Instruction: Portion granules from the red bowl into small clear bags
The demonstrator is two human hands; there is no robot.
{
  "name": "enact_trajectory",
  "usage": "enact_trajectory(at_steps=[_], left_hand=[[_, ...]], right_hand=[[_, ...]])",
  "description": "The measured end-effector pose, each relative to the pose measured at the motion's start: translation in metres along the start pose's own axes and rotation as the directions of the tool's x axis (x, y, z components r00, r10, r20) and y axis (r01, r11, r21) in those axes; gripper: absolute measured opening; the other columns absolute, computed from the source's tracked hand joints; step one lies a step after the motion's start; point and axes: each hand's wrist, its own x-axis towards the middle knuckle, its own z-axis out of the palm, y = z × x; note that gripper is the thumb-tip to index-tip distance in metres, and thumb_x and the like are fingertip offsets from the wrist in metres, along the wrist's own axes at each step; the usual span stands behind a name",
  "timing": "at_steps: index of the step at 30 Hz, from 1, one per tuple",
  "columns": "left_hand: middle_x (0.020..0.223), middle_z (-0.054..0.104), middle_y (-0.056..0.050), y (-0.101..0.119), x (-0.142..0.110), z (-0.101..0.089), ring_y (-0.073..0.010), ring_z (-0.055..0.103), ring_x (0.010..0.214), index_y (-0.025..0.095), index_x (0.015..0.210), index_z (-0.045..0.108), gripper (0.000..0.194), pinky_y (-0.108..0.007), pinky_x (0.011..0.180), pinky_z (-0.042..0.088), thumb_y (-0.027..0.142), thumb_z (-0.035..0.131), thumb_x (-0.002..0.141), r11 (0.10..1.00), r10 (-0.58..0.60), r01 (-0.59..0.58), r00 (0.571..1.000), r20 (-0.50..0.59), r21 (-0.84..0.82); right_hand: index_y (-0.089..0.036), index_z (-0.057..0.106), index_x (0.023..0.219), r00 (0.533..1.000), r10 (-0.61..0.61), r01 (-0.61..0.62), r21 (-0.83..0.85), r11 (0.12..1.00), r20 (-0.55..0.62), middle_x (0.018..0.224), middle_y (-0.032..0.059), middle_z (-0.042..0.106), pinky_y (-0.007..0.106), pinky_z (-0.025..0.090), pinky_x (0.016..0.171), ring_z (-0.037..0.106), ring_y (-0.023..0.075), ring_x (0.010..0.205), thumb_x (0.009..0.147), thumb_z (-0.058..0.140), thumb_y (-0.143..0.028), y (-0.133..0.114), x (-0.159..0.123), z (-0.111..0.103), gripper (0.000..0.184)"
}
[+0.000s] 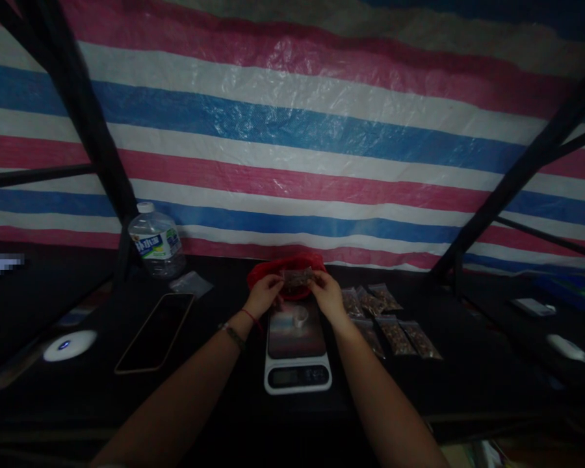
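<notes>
Pinching small clear bag [297,278] at both ends, left hand [266,294] and right hand [327,294] nearly closed. Bag at frame centre, by red bag [263,268], beyond scale [297,375]. Best kept level, edges pressed evenly.

Your view is dim and murky, with the black table [224,403] sunk in shadow. Soft glare glints off the striped sheet [292,130] and faintly off the scale [297,331]. You get slight blur around the hands, and the frame's edges look stretched and smeared.
</notes>
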Motion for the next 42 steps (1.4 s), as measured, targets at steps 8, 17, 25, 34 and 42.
enact_trajectory(at_steps=[8, 17, 25, 34, 42], left_hand=[[0.071, 0.069, -0.004, -0.012, 0.01, 0.001, -0.0128, 0.066, 0.061, 0.014, 0.086, 0.065, 0.017, -0.024, 0.061, 0.053, 0.025, 0.069, 0.073, 0.964, -0.07, 0.055, 0.996, -0.049, -0.259], [0.104, 0.069, -0.011, -0.025, 0.011, -0.001, -0.0199, 0.065, 0.094, 0.014, 0.105, 0.064, 0.045, -0.034, 0.089, 0.05, 0.02, 0.077, 0.062, 0.918, -0.011, 0.025, 0.999, 0.038, -0.395], [0.103, 0.069, -0.011, -0.019, 0.008, -0.005, -0.0157, 0.066, 0.091, 0.015, 0.098, 0.065, 0.028, -0.025, 0.082, 0.051, 0.014, 0.071, 0.07, 0.749, -0.094, 0.136, 0.991, 0.099, -0.649], [0.097, 0.069, -0.009, 0.0, -0.001, -0.009, -0.0165, 0.066, 0.088, 0.015, 0.085, 0.067, 0.015, -0.026, 0.079, 0.054, 0.009, 0.057, 0.075, 0.621, -0.22, 0.235, 0.968, 0.121, -0.747], [0.086, 0.064, -0.008, 0.007, -0.004, -0.011, -0.0146, 0.065, 0.079, 0.014, 0.081, 0.061, 0.008, -0.027, 0.076, 0.054, 0.014, 0.054, 0.079, 0.525, -0.269, 0.295, 0.947, 0.173, -0.798]], right_hand=[[-0.021, 0.072, 0.096, 1.0, -0.028, 0.027, -0.115, 0.993, -0.007, 0.094, 0.0062, 0.071, 0.036, 0.048, 0.085, 0.064, 0.0222, 0.089, 0.079, 0.057, -0.029, 0.001, 0.0, -0.001, 0.025], [-0.021, 0.074, 0.092, 0.997, -0.079, 0.076, -0.111, 0.991, -0.02, 0.093, 0.0065, 0.071, 0.034, 0.048, 0.085, 0.064, 0.0211, 0.088, 0.081, 0.056, -0.03, -0.003, -0.002, 0.0, 0.023], [-0.022, 0.074, 0.084, 0.995, -0.087, 0.093, -0.152, 0.984, 0.046, 0.085, 0.0036, 0.072, 0.034, 0.048, 0.081, 0.064, 0.0207, 0.082, 0.078, 0.055, -0.028, -0.018, 0.015, 0.006, 0.021], [-0.021, 0.073, 0.081, 0.97, -0.175, 0.211, -0.229, 0.95, 0.167, 0.083, 0.0039, 0.072, 0.034, 0.048, 0.08, 0.064, 0.0202, 0.08, 0.075, 0.054, -0.021, -0.036, 0.052, 0.017, 0.021], [-0.019, 0.072, 0.087, 0.971, -0.205, 0.231, -0.269, 0.935, 0.121, 0.087, 0.0055, 0.072, 0.034, 0.048, 0.081, 0.063, 0.0203, 0.083, 0.078, 0.051, -0.023, -0.034, 0.056, 0.017, 0.023]])
